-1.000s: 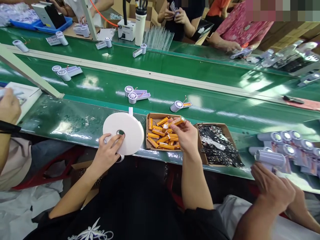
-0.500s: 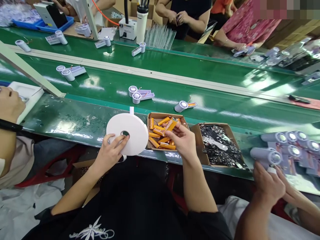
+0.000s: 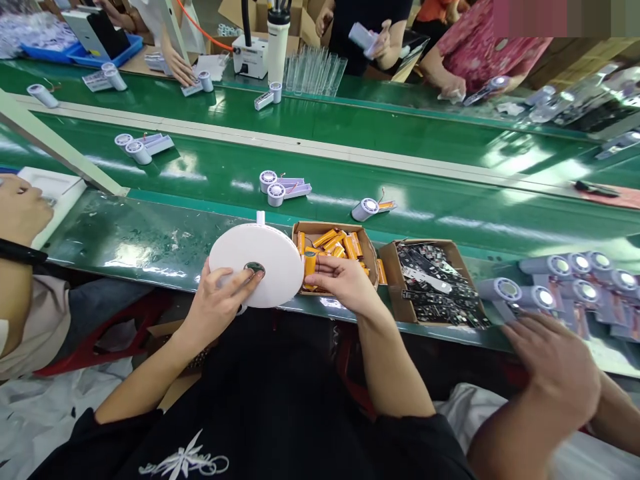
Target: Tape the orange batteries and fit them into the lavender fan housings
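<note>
Seated worker at the near edge of the green conveyor bench [image 3: 150,233]. Left hand [image 3: 220,303] rests on the big white tape roll [image 3: 255,263], fingers spread over its face, one fingertip at the core hole, thumb under the near rim; a loose steadying hold, not a clamp. The roll sits tilted at the bench edge with its near rim overhanging, and a short white tab stands up at its far side. Right hand [image 3: 343,283] is closed around one orange battery cell [image 3: 310,265], held roughly upright just beside the roll, over the near-left corner of the cardboard box of orange cells [image 3: 367,247]. More cells lie heaped in that box. Just right of it, a second carton of dark circuit boards [image 3: 440,280], and further right a cluster of small grey fan units [image 3: 565,280] with a neighbour's hand [image 3: 560,373] hovering near them. Fan parts ride the belt [image 3: 280,187] beyond; other people work the far side. Risks, as I judge them: the roll hangs partly off the edge, so a slack left hand could let it tip into the lap. The cell is pinched close to the roll, and a bump could knock it loose. Whether its wire leads are clear of the fingers I cannot tell.
</note>
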Demonstrator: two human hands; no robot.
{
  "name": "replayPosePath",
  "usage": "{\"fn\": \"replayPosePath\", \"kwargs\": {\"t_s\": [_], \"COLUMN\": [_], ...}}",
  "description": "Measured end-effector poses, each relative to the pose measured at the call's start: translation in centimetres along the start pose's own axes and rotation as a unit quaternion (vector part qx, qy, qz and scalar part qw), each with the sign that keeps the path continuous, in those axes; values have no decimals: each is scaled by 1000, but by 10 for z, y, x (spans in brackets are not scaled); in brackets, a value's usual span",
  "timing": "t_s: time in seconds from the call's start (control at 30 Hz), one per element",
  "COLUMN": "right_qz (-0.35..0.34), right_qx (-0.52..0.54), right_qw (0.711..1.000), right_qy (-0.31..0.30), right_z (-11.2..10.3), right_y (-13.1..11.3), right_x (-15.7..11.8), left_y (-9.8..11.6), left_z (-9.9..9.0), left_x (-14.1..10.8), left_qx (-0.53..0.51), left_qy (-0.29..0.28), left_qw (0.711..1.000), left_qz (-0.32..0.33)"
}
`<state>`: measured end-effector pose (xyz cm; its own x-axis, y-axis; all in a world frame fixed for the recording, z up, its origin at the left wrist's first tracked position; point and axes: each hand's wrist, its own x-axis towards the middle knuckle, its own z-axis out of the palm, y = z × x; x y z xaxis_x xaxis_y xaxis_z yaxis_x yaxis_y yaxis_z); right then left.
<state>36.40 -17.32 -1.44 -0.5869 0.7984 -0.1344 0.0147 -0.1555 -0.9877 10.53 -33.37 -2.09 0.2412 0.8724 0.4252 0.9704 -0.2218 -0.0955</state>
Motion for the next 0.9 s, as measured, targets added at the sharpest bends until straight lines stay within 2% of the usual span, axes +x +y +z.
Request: {"fn": "replayPosePath", "kwargs": {"t_s": [0.07, 0.13, 0.17, 0.23, 0.3, 0.33, 0.37, 0.4, 0.43, 0.47, 0.53, 0.57, 0.63, 0.7, 0.77, 0.83, 0.9], "right_qz": [-38, -86, -95, -92, -120, -161, -222, -272, -296, -298, -267, -240, -185, -146, -128, -118, -107], "right_qx": [103, 180, 204, 216, 196, 182, 170, 161, 155, 158, 169, 175, 186, 196, 203, 202, 193], "right_qw": [990, 954, 939, 933, 934, 923, 891, 856, 836, 830, 849, 868, 903, 922, 929, 933, 937], "right_qy": [93, 222, 261, 273, 274, 300, 357, 409, 436, 445, 424, 398, 342, 302, 282, 273, 271], "right_z": [26, 55, 64, 62, 26, -1, -31, -59, -82, -99, -106, -98, -69, -38, -19, -15, -21], "right_y": [16, 33, 39, 42, 32, 25, 17, 10, 6, 4, 9, 15, 27, 37, 41, 42, 43], "right_x": [0, -1, 0, 2, 4, 4, 3, 0, -4, -7, -13, -14, -11, -7, -6, -11, -22], "left_y": [9, 28, 39, 59, 65, 59, 46, 27, 5, -18, -57, -70, -78, -71, -61, -51, -39], "left_z": [-1, 1, 2, 3, 1, -1, -3, -4, -5, -4, 1, 6, 23, 48, 75, 101, 120], "left_x": [4, 6, 5, -4, -24, -37, -50, -63, -74, -83, -85, -78, -49, -7, 35, 67, 84], "left_qx": [7, -4, -17, -57, -104, -117, -116, -104, -81, -59, -51, -60, -88, -104, -106, -145, -236], "left_qy": [23, 45, 53, 51, 9, -21, -56, -90, -118, -142, -151, -136, -95, -74, -83, -111, -139], "left_qw": [999, 997, 996, 993, 991, 990, 989, 987, 984, 977, 967, 965, 965, 967, 960, 943, 921], "left_qz": [-28, -59, -74, -93, -79, -71, -70, -83, -111, -145, -200, -218, -226, -221, -247, -278, -278]}}
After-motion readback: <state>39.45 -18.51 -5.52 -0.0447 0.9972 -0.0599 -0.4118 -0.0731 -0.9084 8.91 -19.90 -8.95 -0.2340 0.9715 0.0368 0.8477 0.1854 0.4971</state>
